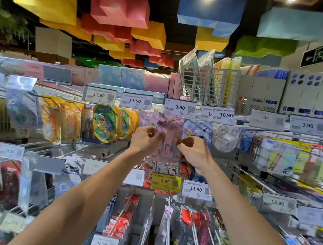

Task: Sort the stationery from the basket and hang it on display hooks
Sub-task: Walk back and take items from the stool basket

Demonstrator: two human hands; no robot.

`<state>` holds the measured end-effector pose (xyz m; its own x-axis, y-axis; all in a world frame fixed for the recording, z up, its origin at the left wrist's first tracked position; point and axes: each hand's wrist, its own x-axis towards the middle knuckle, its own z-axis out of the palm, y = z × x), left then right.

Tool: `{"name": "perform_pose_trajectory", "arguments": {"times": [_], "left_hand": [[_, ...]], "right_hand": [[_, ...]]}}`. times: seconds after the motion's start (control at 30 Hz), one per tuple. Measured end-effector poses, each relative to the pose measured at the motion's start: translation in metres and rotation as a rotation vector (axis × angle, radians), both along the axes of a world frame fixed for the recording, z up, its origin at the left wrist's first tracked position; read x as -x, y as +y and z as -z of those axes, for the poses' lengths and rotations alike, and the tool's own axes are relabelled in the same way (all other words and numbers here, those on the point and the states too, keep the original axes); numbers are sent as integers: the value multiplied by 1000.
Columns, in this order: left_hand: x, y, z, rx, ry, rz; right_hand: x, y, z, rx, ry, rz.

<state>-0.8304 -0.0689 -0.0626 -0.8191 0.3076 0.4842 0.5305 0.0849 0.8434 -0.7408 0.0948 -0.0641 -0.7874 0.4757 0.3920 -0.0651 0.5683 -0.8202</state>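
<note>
A pink stationery packet (168, 137) with cartoon prints hangs upright just under the 9.90 price tag (179, 107) in the middle of the display. My left hand (146, 141) pinches its left edge. My right hand (193, 150) pinches its right edge at the same height. Both arms reach up from below. The top of the packet sits at the hook behind the tag; whether the hook passes through its hole is hidden. The basket is out of view.
Rows of hooks carry packaged goods: yellow-green round packs (103, 123) to the left, clear tape dispensers (225, 139) to the right, red packets (120, 224) below. Price tags stick out toward me along each row. Grey file holders (208, 85) stand on the top shelf.
</note>
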Motion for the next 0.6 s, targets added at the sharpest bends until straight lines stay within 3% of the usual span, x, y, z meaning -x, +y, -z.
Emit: {"name": "perform_pose_trajectory", "arguments": {"times": [0.37,0.6], "left_hand": [[-10,-25,10,231,178,-70],[-48,-64,18,305,402,182]], "right_hand": [[-37,-25,8,-141,-39,173],[-93,-80,14,-202,-42,239]]}}
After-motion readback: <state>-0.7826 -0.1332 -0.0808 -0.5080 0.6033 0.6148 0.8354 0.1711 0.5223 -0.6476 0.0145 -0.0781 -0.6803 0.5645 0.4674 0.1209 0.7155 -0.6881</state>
